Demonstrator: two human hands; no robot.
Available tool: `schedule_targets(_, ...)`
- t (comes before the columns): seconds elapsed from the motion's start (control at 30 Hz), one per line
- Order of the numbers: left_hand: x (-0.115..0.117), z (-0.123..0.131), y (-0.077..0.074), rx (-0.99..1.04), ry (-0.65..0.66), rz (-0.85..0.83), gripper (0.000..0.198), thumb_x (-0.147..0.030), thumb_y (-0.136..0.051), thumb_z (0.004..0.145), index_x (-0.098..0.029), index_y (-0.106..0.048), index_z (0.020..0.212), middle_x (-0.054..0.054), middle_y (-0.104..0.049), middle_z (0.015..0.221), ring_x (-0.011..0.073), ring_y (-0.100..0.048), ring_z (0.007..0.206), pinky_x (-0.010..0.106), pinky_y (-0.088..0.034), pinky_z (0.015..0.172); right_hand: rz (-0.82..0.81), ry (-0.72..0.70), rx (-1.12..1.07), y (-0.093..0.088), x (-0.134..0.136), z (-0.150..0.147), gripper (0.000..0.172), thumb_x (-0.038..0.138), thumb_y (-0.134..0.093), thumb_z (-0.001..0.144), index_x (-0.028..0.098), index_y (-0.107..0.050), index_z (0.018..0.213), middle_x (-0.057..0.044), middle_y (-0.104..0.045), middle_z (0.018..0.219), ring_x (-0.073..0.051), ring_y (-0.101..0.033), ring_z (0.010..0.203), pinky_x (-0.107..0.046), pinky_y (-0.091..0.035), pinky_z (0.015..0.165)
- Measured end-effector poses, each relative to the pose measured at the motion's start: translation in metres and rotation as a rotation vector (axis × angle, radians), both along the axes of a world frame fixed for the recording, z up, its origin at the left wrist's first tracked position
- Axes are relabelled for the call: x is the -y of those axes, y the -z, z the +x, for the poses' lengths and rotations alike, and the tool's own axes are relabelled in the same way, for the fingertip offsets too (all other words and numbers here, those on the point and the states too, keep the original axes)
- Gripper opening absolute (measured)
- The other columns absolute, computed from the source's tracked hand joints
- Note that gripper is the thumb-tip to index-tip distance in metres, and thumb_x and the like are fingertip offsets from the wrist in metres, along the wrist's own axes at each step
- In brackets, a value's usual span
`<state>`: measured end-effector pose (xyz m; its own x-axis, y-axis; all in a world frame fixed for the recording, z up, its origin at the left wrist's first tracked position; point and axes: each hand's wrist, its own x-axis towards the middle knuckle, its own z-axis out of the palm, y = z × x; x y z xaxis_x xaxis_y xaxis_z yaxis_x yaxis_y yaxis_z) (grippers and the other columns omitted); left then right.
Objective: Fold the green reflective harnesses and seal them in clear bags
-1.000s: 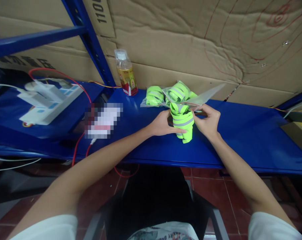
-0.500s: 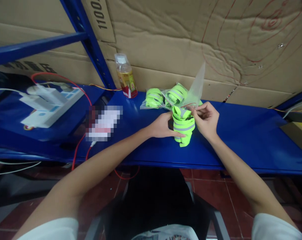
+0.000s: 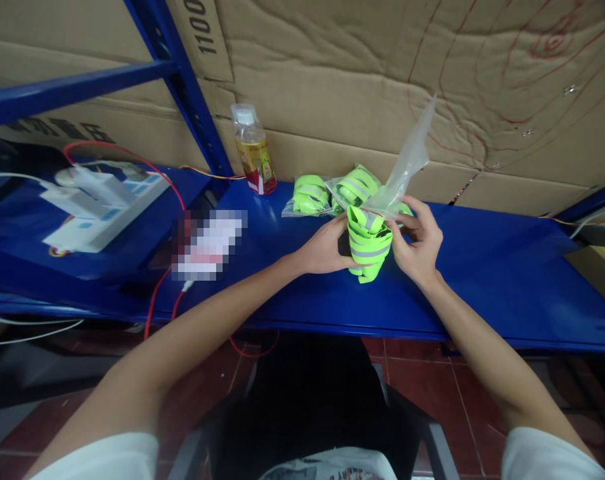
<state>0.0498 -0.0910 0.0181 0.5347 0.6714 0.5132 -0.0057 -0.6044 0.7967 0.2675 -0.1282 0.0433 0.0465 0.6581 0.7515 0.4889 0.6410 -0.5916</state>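
A rolled neon-yellow reflective strap (image 3: 370, 248) with grey stripes is held above the blue shelf, its top end at the mouth of a clear plastic bag (image 3: 407, 160). My left hand (image 3: 327, 248) grips the roll from the left, thumb across its front. At the roll's upper right, my right hand (image 3: 418, 241) pinches the bag's edge, with the index finger raised behind the plastic. The bag stands up and leans to the right. Just behind lie a bagged neon roll (image 3: 311, 195) and another bagged roll (image 3: 356, 185).
A drink bottle (image 3: 255, 153) stands against the cardboard wall (image 3: 322, 87). To the left are a blurred-out phone-like object (image 3: 209, 245) on a red cable and a white power strip (image 3: 102, 213). A cardboard box (image 3: 595, 273) sits at the far right of the blue shelf (image 3: 502, 267).
The clear bag has tipped further right and its mouth sits closer over the strap's top. My right hand's fingers have spread upward along the bag. The roll has risen slightly.
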Motion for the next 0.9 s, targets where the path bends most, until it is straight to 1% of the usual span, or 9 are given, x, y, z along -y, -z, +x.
schedule_targets(0.07, -0.001, -0.002, -0.003, -0.038, -0.032, 0.061, 0.082, -0.041, -0.099, 0.071, -0.022, -0.066, 0.143, 0.018, -0.066, 0.150, 0.0387, -0.063, 0.142, 0.059, -0.056, 0.120, -0.007, -0.012, -0.015, -0.001, 0.000, -0.001, 0.041, 0.052, -0.073, 0.101, 0.032, -0.070, 0.136, -0.007, -0.086, 0.108, -0.031, -0.085, 0.096, -0.045, -0.071, 0.072)
schedule_targets(0.17, -0.004, -0.006, -0.009, -0.095, -0.054, 0.164, 0.071, -0.039, -0.096, 0.074, -0.021, -0.069, 0.137, 0.018, -0.065, 0.145, 0.0378, -0.064, 0.137, 0.055, -0.060, 0.114, -0.028, -0.064, -0.094, -0.004, 0.001, -0.005, 0.036, 0.057, -0.074, 0.100, 0.031, -0.074, 0.125, -0.007, -0.085, 0.108, -0.031, -0.085, 0.100, -0.049, -0.072, 0.085)
schedule_targets(0.33, -0.004, -0.011, -0.014, -0.180, -0.057, 0.257, 0.058, -0.034, -0.091, 0.077, -0.021, -0.071, 0.130, 0.015, -0.062, 0.132, 0.0329, -0.067, 0.117, 0.049, -0.064, 0.101, -0.075, -0.149, -0.235, -0.008, -0.001, -0.007, 0.040, 0.063, -0.084, 0.090, 0.030, -0.072, 0.110, -0.005, -0.085, 0.105, -0.030, -0.084, 0.101, -0.047, -0.070, 0.092)
schedule_targets(0.4, -0.003, -0.011, -0.013, -0.202, -0.055, 0.272, 0.059, -0.036, -0.087, 0.082, -0.022, -0.067, 0.136, 0.014, -0.060, 0.132, 0.0315, -0.067, 0.116, 0.049, -0.064, 0.102, -0.066, -0.192, -0.271, -0.005, -0.005, -0.004, 0.042, 0.065, -0.085, 0.088, 0.031, -0.071, 0.109, -0.004, -0.084, 0.107, -0.031, -0.083, 0.106, -0.048, -0.069, 0.096)
schedule_targets(0.47, -0.002, -0.011, -0.012, -0.228, -0.068, 0.291, 0.065, -0.035, -0.083, 0.085, -0.022, -0.062, 0.145, 0.015, -0.057, 0.135, 0.0327, -0.065, 0.122, 0.052, -0.062, 0.107, -0.045, -0.266, -0.301, 0.000, -0.009, -0.002, 0.044, 0.067, -0.083, 0.088, 0.032, -0.071, 0.110, -0.003, -0.082, 0.109, -0.032, -0.081, 0.112, -0.052, -0.068, 0.099)
schedule_targets(0.6, -0.001, -0.009, -0.009, -0.267, -0.116, 0.317, 0.079, -0.031, -0.079, 0.086, -0.021, -0.050, 0.159, 0.016, -0.054, 0.142, 0.0344, -0.062, 0.130, 0.054, -0.060, 0.112, 0.003, -0.404, -0.325, 0.006, -0.013, -0.003, 0.057, 0.075, -0.083, 0.080, 0.035, -0.069, 0.118, -0.004, -0.079, 0.116, -0.037, -0.075, 0.125, -0.060, -0.063, 0.108)
schedule_targets(0.7, 0.000, -0.008, -0.007, -0.290, -0.137, 0.345, 0.084, -0.029, -0.078, 0.087, -0.023, -0.045, 0.164, 0.016, -0.053, 0.143, 0.0338, -0.063, 0.129, 0.053, -0.060, 0.112, 0.017, -0.350, -0.339, 0.006, -0.013, -0.006, 0.058, 0.074, -0.083, 0.082, 0.036, -0.068, 0.123, -0.004, -0.078, 0.115, -0.036, -0.077, 0.120, -0.060, -0.063, 0.107)
schedule_targets(0.8, 0.000, -0.007, -0.006, -0.311, -0.163, 0.391, 0.087, -0.029, -0.077, 0.088, -0.019, -0.042, 0.166, 0.018, -0.053, 0.143, 0.0348, -0.064, 0.127, 0.053, -0.061, 0.111, -0.035, -0.242, -0.352, 0.007, -0.014, -0.005, 0.044, 0.064, -0.082, 0.090, 0.035, -0.070, 0.121, -0.004, -0.078, 0.112, -0.032, -0.079, 0.113, -0.057, -0.064, 0.105)
schedule_targets(0.9, -0.002, -0.007, -0.002, -0.320, -0.177, 0.428, 0.085, -0.030, -0.076, 0.091, -0.018, -0.041, 0.167, 0.019, -0.054, 0.146, 0.0362, -0.065, 0.130, 0.053, -0.060, 0.112, -0.108, -0.234, -0.416, 0.009, -0.016, -0.004, 0.034, 0.058, -0.079, 0.094, 0.033, -0.073, 0.116, -0.003, -0.079, 0.110, -0.031, -0.080, 0.113, -0.056, -0.065, 0.104)
